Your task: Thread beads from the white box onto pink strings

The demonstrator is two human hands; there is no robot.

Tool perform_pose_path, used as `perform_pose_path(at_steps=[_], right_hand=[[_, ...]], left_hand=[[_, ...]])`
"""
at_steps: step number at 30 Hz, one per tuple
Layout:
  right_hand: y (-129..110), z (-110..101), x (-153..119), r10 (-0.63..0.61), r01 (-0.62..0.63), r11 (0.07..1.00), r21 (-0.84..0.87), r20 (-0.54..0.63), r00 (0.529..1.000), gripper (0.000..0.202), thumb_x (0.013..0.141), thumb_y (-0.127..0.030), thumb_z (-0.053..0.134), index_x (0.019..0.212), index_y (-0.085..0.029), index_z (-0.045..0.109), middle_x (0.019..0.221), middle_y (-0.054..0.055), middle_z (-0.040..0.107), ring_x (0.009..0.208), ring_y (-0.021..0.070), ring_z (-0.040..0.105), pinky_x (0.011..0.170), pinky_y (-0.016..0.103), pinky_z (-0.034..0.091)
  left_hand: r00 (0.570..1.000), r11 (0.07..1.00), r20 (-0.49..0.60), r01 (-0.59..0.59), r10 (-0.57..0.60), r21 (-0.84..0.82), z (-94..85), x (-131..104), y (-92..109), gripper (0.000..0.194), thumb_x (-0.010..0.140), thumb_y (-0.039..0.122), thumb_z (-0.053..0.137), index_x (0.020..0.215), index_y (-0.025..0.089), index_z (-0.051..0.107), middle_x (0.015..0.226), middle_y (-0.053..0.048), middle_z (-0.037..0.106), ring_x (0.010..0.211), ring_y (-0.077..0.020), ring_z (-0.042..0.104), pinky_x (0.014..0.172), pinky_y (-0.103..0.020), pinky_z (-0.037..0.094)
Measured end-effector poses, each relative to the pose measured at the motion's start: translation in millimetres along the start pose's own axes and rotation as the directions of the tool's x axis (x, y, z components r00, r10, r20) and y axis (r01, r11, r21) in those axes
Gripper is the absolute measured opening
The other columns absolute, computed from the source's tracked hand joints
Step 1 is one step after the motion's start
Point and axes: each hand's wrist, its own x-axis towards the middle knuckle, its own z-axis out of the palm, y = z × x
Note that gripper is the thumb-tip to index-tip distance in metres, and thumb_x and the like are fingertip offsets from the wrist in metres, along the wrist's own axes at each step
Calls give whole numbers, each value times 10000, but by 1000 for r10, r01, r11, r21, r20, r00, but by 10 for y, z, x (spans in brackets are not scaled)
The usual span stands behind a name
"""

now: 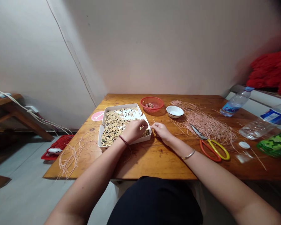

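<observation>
A shallow white box holds many small beads, mostly tan with dark ones among them. Over the box's right side, my left hand is closed in a pinch; what lies between its fingertips is too small to make out. My right hand is just beyond the box's right edge, its thumb and forefinger pinched on what looks like a thin pink cord. The fingertips of both hands nearly meet. A thin strand curves on the table below my left wrist.
Behind the hands stand a red basket and a white bowl. Rightward lie a heap of pink cord, scissors and plastic bottles. Loose cord lies at the table's left edge, near a round pink sign.
</observation>
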Motion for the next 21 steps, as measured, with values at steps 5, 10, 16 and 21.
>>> perform_pose_path(at_steps=[5, 10, 16, 21], right_hand=[[14, -10, 15, -17, 17, 1000, -3, -8, 1000, 266, 663, -363, 633, 584, -190, 446, 412, -100, 308, 374, 43, 237, 403, 213, 157], [16, -3, 14, -15, 16, 999, -40, 17, 1000, 230, 661, -348, 624, 602, -182, 477, 421, -95, 340, 378, 43, 258, 407, 215, 156], [20, 0, 25, -18, 17, 999, -35, -22, 1000, 237, 658, -347, 619, 591, -183, 461, 425, -94, 340, 385, 43, 261, 412, 217, 160], [25, -3, 30, -12, 11, 998, -57, -22, 1000, 233, 655, -341, 620, 589, -182, 463, 428, -83, 363, 398, 51, 292, 419, 217, 174]], left_hand=[[1000, 1000, -4, 16, -16, -14, 7, -2, -15, 135, 810, 242, 559, 902, 195, 646, 849, -35, 687, 772, -152, 622, 708, -251, 457], [1000, 1000, 2, -7, 7, -17, 20, -4, -21, 142, 822, 267, 556, 901, 195, 650, 849, -34, 688, 776, -152, 622, 714, -253, 461], [1000, 999, -2, -19, 19, -27, 38, 9, -42, 135, 814, 248, 559, 893, 192, 652, 839, -32, 688, 781, -152, 623, 733, -258, 458], [1000, 999, 8, 0, 0, -37, 39, 8, -35, 134, 804, 271, 572, 877, 193, 652, 824, -30, 686, 762, -152, 622, 719, -257, 459]])
